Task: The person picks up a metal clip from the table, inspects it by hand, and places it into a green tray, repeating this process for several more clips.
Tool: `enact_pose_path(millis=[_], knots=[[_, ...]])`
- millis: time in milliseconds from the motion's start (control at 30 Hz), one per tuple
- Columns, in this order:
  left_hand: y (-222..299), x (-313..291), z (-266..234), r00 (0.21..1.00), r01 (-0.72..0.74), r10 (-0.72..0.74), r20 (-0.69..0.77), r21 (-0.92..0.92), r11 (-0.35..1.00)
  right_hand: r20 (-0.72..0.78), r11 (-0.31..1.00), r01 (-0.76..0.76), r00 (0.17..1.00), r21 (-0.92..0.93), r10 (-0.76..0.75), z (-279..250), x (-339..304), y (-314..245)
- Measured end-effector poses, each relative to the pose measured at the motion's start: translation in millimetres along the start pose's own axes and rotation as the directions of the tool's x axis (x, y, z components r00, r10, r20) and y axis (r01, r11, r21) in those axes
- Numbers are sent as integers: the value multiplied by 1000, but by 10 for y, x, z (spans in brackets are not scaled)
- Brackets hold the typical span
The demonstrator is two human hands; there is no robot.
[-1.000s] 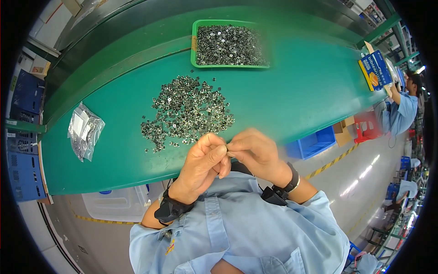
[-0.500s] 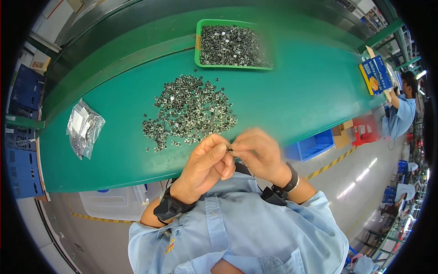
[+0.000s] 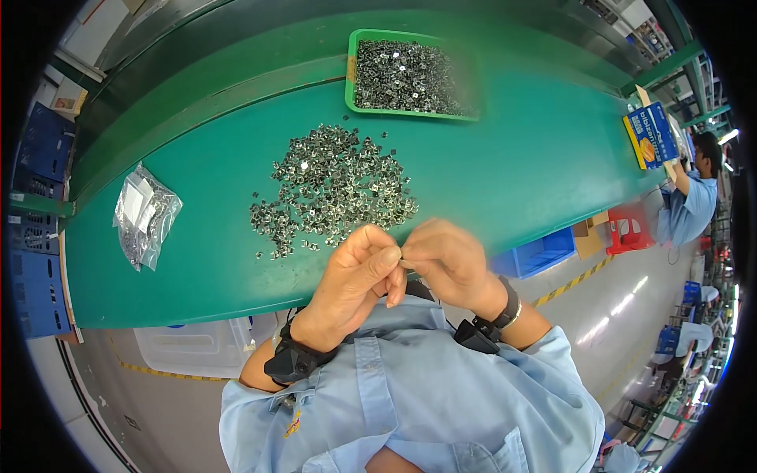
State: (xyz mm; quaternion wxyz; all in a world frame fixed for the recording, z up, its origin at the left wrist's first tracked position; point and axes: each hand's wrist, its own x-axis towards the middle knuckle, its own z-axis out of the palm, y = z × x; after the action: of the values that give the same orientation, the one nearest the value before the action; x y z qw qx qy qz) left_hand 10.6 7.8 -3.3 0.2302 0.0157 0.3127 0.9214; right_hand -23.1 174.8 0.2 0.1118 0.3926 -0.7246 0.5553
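My left hand [image 3: 356,282] and my right hand [image 3: 451,264] meet over the near edge of the green table. Thumbs and fingertips of both are pinched together around a small dark metal part, now almost wholly covered by the fingers. Just beyond my hands spreads a loose pile of small square metal parts [image 3: 335,185], silvery and black. Farther back, a green tray [image 3: 410,117] is filled with similar small parts.
A clear plastic bag [image 3: 147,219] of parts lies at the left of the table [image 3: 213,268]. At the far right stand a blue and yellow box [image 3: 651,135] and a person in blue [image 3: 694,197]. A blue bin [image 3: 544,254] sits below the right edge.
The dark part between my fingertips showed more plainly before; my fingers now cover it. My hands stay pinched together in nearly the same place, and the view has shifted slightly.
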Motion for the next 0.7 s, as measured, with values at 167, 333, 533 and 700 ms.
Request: enact_pose_path(millis=[167,333,533,700], knots=[[40,-7,-1,998,34,-30,-47,85,996,3,997,-62,998,37,62,3,-45,41],[49,1,44,997,40,-36,-61,70,997,-29,983,-150,988,102,154,-7,-83,60],[37,14,37,998,49,-42,-55,119,992,-32,973,-189,980,132,195,-21,-85,42],[50,38,65,993,17,2,-114,170,985,-32,983,-183,983,15,183,-135,32,76]])
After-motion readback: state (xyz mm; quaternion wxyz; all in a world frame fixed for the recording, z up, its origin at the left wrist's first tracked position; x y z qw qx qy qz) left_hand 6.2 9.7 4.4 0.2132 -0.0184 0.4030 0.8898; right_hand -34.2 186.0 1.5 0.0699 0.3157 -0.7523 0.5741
